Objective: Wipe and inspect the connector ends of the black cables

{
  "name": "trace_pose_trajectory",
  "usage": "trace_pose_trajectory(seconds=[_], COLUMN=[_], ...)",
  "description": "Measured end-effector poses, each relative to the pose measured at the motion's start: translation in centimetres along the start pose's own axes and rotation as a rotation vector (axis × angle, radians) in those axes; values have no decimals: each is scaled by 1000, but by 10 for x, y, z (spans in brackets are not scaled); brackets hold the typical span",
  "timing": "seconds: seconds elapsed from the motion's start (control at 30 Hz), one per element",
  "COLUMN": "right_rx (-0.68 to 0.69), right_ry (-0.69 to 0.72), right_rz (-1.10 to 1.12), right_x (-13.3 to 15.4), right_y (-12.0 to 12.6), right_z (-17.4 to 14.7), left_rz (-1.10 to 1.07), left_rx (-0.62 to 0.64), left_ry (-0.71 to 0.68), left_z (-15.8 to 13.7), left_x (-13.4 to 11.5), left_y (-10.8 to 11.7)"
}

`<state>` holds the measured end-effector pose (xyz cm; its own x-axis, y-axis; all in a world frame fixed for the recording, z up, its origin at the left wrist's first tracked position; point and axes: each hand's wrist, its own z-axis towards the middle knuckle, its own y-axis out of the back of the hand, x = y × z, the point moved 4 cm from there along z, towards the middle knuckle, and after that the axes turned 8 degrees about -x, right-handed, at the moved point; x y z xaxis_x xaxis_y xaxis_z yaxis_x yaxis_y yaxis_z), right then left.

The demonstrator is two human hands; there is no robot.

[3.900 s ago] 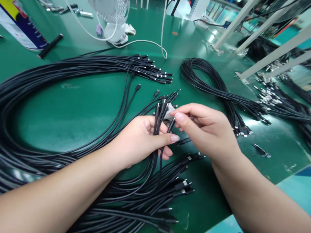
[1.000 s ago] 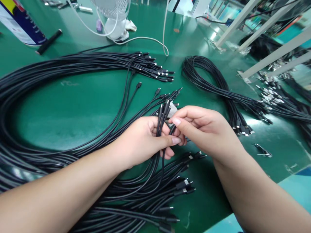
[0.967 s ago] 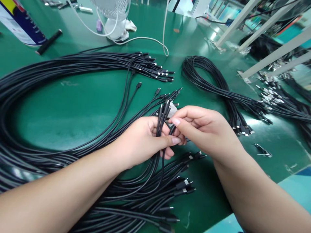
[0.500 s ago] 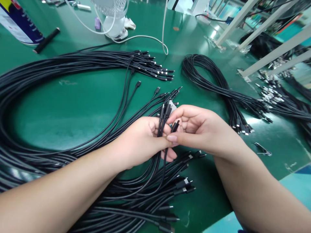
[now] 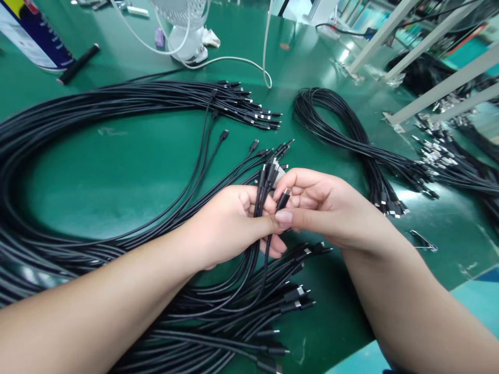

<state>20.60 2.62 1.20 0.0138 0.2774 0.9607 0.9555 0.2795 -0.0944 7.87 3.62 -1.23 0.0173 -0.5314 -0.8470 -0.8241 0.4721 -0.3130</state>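
My left hand (image 5: 226,226) is closed around several black USB cables (image 5: 260,195), gripping them just below the connectors, which point up and away from me. Touching its thumb, my right hand (image 5: 331,208) pinches one more cable by its black connector (image 5: 283,199), whose metal tip faces up. A small pale piece (image 5: 280,174) shows behind the plugs; I cannot make out what it is. Under and around my hands lie the loose cables of a large bundle (image 5: 187,296), their connectors (image 5: 298,293) spread to the right.
The big bundle curves left and back to more cable ends (image 5: 249,111). A looped cable bundle (image 5: 339,111) lies at right, near metal posts (image 5: 432,96). At the back stand a white fan (image 5: 187,47) and a spray can (image 5: 37,39), with a black rod (image 5: 78,65) beside it.
My right thumb and the connector it pinches have shifted slightly, with the connector a little higher and more upright. My left hand keeps its hold on the cables. The view has moved slightly.
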Motion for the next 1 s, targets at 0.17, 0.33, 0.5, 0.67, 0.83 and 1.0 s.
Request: trace_pose_trajectory(seconds=[0.17,0.33,0.5,0.67,0.83,1.0], right_rx=[-119,-101,-26,-37,11,29], right_ry=[58,54,5,-19,-15,-43], right_rz=[-85,-59,-9,15,82,113], right_x=[0,0,-2,0,-2,-4], right_y=[3,1,-2,-4,-6,-6], right_z=[-1,-1,-1,-1,0,2], left_rz=[-4,2,5,-20,-28,-45], left_rx=[-24,-34,-21,-41,-31,-27], left_ry=[-1,-18,-61,-38,-40,-10], left_z=[1,1,2,1,0,0], left_x=[-2,-2,1,1,-1,0], left_y=[-1,0,1,1,-1,0])
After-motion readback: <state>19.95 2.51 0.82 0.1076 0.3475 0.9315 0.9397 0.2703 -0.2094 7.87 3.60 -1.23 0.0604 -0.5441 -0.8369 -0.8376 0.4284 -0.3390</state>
